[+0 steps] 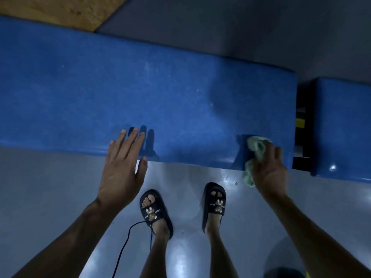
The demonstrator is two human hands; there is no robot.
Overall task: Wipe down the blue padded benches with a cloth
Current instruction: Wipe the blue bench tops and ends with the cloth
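I see my right hand (269, 169) clenched around the crumpled pale green cloth (256, 151), pressing it against the near front edge of the long blue padded bench (160, 93) close to its right end, while my left hand (122, 169) hovers with fingers straight over that same edge.

long blue padded bench (140, 93): vinyl-like cover, fine-grained, faint sheen, pale scuffs
second blue padded bench (341, 127): same cover, glossy highlight at its corner
crumpled pale green cloth (258, 147): soft, matt, wrinkled
grey floor (190, 197): smooth, glossy
black slide sandals (156, 213): matt rubber-like
tan board (60, 11): rough, chipboard-like
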